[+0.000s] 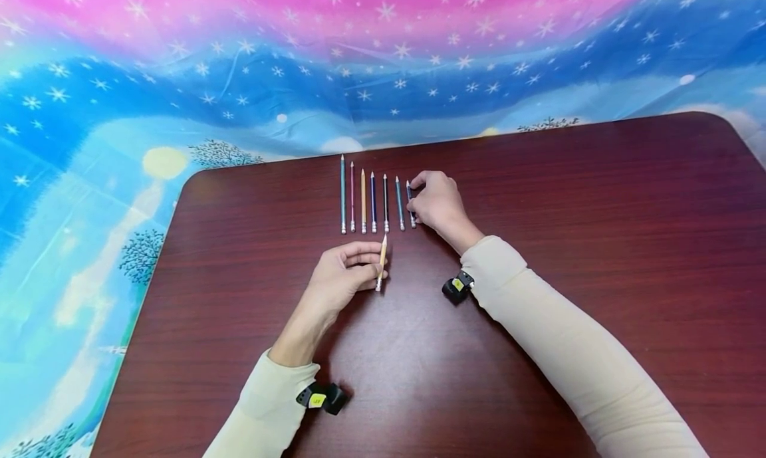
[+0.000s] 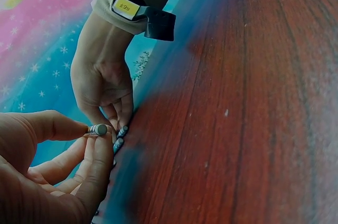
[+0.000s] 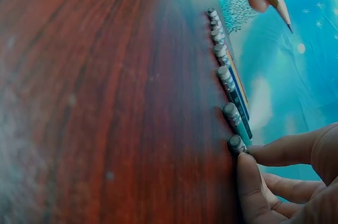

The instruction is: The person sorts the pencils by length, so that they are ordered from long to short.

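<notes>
My left hand (image 1: 341, 275) pinches a short yellow pencil (image 1: 382, 264) between thumb and fingers, its sharpened tip pointing away from me. In the left wrist view the eraser end (image 2: 98, 129) of this pencil faces the camera. At the right end of a row of pencils, my right hand (image 1: 439, 200) pinches a short dark pencil (image 1: 411, 209) that lies on the table. The right wrist view has thumb and finger on either side of its eraser end (image 3: 237, 143). Just left of it lies a teal pencil (image 1: 399, 203), then a black pencil (image 1: 385, 202).
Further left in the row lie a dark blue pencil (image 1: 374, 202), a yellow-orange pencil (image 1: 363, 200), a pink pencil (image 1: 352, 197) and a long teal pencil (image 1: 343, 193). Eraser ends face me, roughly level. Behind the dark wooden table (image 1: 598, 245) hangs a snowflake-patterned cloth (image 1: 383, 59).
</notes>
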`<move>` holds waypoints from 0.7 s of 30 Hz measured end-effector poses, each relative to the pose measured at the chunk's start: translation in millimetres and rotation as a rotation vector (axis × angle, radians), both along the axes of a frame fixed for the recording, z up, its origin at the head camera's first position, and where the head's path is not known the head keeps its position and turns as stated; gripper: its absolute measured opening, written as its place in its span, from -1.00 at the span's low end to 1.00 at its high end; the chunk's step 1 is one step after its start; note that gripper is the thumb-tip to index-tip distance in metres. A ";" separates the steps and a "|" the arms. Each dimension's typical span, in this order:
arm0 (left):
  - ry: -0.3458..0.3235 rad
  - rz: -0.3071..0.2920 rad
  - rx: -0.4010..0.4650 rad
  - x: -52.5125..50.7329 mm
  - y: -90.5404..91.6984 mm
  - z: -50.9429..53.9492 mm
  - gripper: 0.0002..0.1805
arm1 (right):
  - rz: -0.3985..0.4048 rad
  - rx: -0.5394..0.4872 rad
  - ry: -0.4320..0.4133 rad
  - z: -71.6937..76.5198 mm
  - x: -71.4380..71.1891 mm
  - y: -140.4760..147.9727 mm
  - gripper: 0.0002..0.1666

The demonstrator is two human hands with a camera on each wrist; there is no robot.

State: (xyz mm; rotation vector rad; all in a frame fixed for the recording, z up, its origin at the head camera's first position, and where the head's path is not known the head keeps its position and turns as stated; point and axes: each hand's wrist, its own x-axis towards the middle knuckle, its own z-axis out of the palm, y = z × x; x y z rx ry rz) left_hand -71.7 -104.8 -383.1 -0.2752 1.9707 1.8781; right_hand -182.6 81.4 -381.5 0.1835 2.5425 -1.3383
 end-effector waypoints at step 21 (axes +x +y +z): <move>0.006 -0.012 0.025 -0.1 -2.7 -5.2 -0.58 | 0.000 -0.049 -0.013 -1.8 1.2 2.4 -0.54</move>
